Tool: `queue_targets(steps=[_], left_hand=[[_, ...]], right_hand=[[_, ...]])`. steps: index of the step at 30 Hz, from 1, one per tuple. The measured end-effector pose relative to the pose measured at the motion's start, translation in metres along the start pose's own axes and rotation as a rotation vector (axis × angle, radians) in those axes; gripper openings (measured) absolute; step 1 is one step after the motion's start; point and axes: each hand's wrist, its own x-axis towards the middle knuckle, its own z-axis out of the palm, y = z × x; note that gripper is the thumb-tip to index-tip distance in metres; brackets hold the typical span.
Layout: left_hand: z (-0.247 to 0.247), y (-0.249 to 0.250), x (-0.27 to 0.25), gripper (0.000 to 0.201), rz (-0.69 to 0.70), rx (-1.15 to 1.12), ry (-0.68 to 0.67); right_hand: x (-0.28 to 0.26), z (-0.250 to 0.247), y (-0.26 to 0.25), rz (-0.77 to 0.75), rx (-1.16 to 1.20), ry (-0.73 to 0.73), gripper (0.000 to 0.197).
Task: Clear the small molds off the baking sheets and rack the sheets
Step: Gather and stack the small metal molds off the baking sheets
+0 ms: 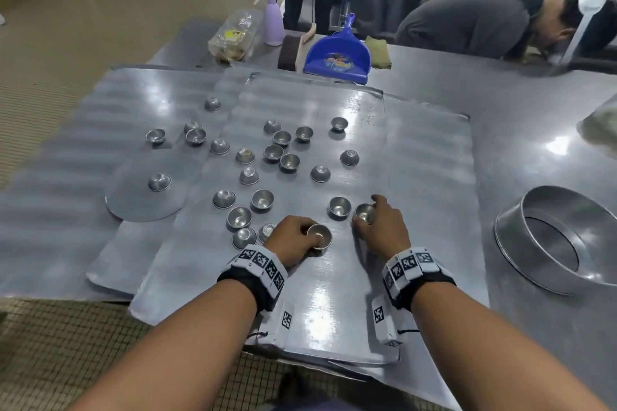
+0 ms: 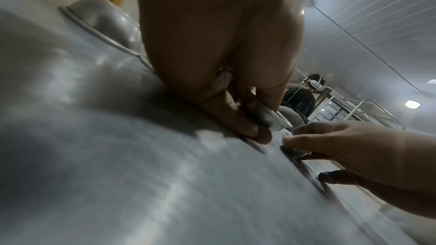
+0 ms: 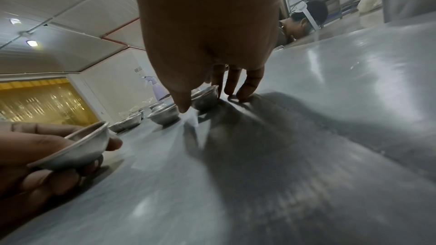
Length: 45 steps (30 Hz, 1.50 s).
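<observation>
Several small round metal molds (image 1: 273, 153) lie scattered over overlapping grey baking sheets (image 1: 334, 304) on a steel table; some stand upright, some are turned over. Near the front of the top sheet my left hand (image 1: 309, 238) grips one upright mold (image 1: 320, 234), which the right wrist view shows lifted and tilted (image 3: 78, 148). My right hand (image 1: 369, 215) curls round another mold (image 1: 365, 212). In the right wrist view that mold (image 3: 204, 98) stands on the sheet between thumb and fingers. One more mold (image 1: 339, 207) sits just left of it.
A large round metal ring pan (image 1: 561, 240) stands on the table at the right. A flat round disc (image 1: 133, 207) with one mold lies on the left sheet. Blue dustpan (image 1: 337, 57), purple spray bottle (image 1: 273, 20) and a plastic bag (image 1: 233, 37) stand behind the sheets. A person (image 1: 484, 20) bends over the far side.
</observation>
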Motion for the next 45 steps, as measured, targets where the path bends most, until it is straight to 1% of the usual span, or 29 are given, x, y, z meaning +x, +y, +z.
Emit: queue_targets(steps=[1, 4, 5, 8, 10, 14, 17, 19, 21, 25, 28, 30, 32, 35, 37, 39, 42, 43, 45], left_hand=[[0.0, -0.001, 0.001, 0.011, 0.002, 0.006, -0.011], [-0.001, -0.001, 0.002, 0.01, 0.011, 0.032, -0.019], [0.0, -0.001, 0.003, 0.011, 0.014, 0.023, -0.016], [0.002, -0.005, 0.003, 0.012, 0.004, -0.031, 0.021], [0.004, -0.005, 0.003, 0.012, -0.018, -0.077, 0.041], [0.003, 0.0, 0.004, 0.016, -0.04, -0.123, 0.038], [0.003, 0.006, 0.006, 0.016, -0.015, -0.163, 0.117], [0.003, 0.011, 0.006, 0.015, -0.002, -0.201, 0.181], [0.002, 0.016, 0.006, 0.017, 0.012, -0.239, 0.214], [-0.006, 0.029, 0.004, 0.018, 0.068, -0.309, 0.224], [-0.009, 0.035, 0.004, 0.023, 0.068, -0.438, 0.219], [-0.011, 0.036, 0.002, 0.025, 0.049, -0.526, 0.214], [-0.015, 0.032, 0.001, 0.024, 0.052, -0.548, 0.216], [-0.02, 0.025, -0.002, 0.018, 0.097, -0.427, 0.222], [-0.022, 0.02, -0.003, 0.013, 0.113, -0.386, 0.269], [-0.023, 0.017, -0.002, 0.013, 0.094, -0.404, 0.323], [-0.025, 0.014, -0.003, 0.02, 0.077, -0.394, 0.336], [-0.025, 0.012, -0.005, 0.019, 0.071, -0.379, 0.328], [-0.023, 0.009, -0.007, 0.016, 0.052, -0.344, 0.299]], right_hand=[[0.0, 0.0, 0.0, -0.01, -0.026, -0.005, 0.062], [0.001, -0.002, 0.001, -0.035, -0.061, -0.01, 0.049], [0.001, -0.002, 0.002, -0.032, -0.048, -0.011, 0.048], [0.001, -0.005, 0.005, -0.028, 0.004, -0.009, 0.052], [0.001, -0.008, 0.006, -0.02, 0.068, 0.013, 0.052], [-0.003, -0.017, 0.006, -0.047, 0.179, 0.058, 0.052], [-0.008, -0.025, -0.008, -0.129, 0.27, 0.051, 0.046], [-0.011, -0.026, -0.021, -0.204, 0.28, 0.035, 0.047], [-0.014, -0.024, -0.033, -0.27, 0.281, 0.01, 0.048], [-0.019, -0.015, -0.056, -0.418, 0.19, -0.049, 0.052], [-0.021, -0.006, -0.067, -0.49, 0.082, -0.077, 0.051], [-0.022, -0.002, -0.071, -0.495, 0.047, -0.072, 0.051], [-0.024, 0.001, -0.074, -0.501, 0.029, -0.075, 0.051], [-0.027, 0.002, -0.075, -0.515, 0.035, -0.112, 0.057], [-0.027, 0.004, -0.072, -0.51, 0.061, -0.127, 0.055], [-0.022, 0.003, -0.065, -0.472, 0.065, -0.084, 0.048], [-0.008, 0.0, -0.049, -0.376, -0.014, 0.019, 0.044], [-0.003, -0.001, -0.044, -0.344, -0.055, 0.018, 0.043], [0.007, 0.002, -0.033, -0.292, -0.136, -0.038, 0.044]])
